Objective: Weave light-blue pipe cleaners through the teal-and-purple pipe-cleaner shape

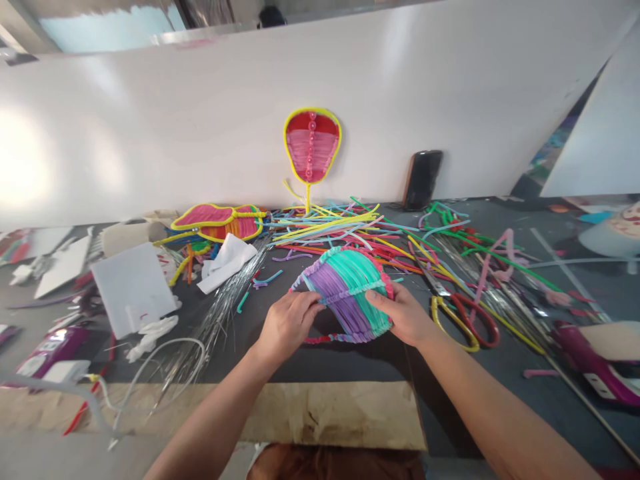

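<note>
Between my two hands, above the dark table, is a rounded frame of pipe cleaners (345, 293), filled with purple and teal strands and crossed by a twisted middle strip. My left hand (293, 320) pinches its left side, at the purple end of that strip. The pipe cleaner frame's right edge, red and pink, sits in my right hand (400, 310), whose thumb presses on the teal part. The frame's left end shows an open gap without strands. Just right of my right hand lie scissors (465, 320) with yellow and red handles.
A pile of loose pipe cleaners (325, 227) lies behind my hands. A yellow-rimmed pink fan shape (313, 147) stands against the white panel (200, 127), with a phone (423, 180) to its right. Thin wires (220, 313), white paper (133, 287) and a purple device (595, 360) lie around.
</note>
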{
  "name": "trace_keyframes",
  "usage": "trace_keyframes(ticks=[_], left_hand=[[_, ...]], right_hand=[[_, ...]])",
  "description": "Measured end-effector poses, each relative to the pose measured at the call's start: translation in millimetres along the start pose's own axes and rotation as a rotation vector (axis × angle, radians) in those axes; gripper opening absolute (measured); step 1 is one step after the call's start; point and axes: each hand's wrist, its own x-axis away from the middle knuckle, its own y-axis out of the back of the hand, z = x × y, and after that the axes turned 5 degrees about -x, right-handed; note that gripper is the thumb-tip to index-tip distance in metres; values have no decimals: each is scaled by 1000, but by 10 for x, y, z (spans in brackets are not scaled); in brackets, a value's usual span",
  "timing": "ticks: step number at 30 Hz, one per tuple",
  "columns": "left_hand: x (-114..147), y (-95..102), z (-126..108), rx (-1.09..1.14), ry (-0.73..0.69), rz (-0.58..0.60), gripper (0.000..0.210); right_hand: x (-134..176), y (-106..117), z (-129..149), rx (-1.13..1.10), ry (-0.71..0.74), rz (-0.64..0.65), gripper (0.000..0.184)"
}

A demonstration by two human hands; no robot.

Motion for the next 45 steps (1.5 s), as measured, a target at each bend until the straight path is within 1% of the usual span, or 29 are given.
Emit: trace_keyframes(ticks=[7, 10, 12, 14, 16, 17, 18, 19, 20, 22, 24, 26, 30, 34, 41, 45], left_hand=[[26, -22, 47, -12, -64, -26, 12], [15, 19, 20, -94, -27, -60, 11], [5, 52, -8, -159, 63, -100, 18], [-3, 74, -23, -146, 200, -144, 37], [-7, 76, -15, 0, 341, -130, 60], [-9, 70, -4, 117, 400, -86, 69], [-11, 63, 9, 248, 447, -17, 74], [-13, 55, 22, 378, 484, 67, 73], [-16, 48, 32, 502, 515, 147, 68], [-25, 42, 36, 715, 570, 268, 53], [-38, 50, 24, 871, 622, 338, 44], [-54, 61, 7, 966, 675, 370, 42], [-70, 49, 0, 1068, 774, 373, 40], [-65, 1, 3, 1122, 828, 350, 39], [-63, -19, -34, 1070, 849, 280, 34], [-47, -44, -20, 1114, 853, 287, 38]], right_hand=[[12, -22, 0, -7, -2, 8, 25], [12, -32, 12, -15, -10, 2, 25], [11, -26, 16, -14, -15, -3, 24], [9, -10, 18, -6, -27, -16, 26], [9, 14, 25, 9, -41, -39, 27], [10, 27, 34, 21, -49, -54, 28], [12, 41, 48, 39, -58, -67, 27], [15, 53, 68, 62, -68, -77, 26], [18, 65, 93, 87, -79, -85, 25], [23, 84, 154, 127, -106, -89, 25], [28, 97, 218, 143, -142, -75, 28], [31, 102, 269, 151, -171, -60, 33], [33, 107, 301, 168, -176, -45, 35], [27, 117, 276, 175, -152, -41, 36], [23, 101, 256, 167, -149, -34, 36], [23, 110, 253, 191, -131, -46, 35]])
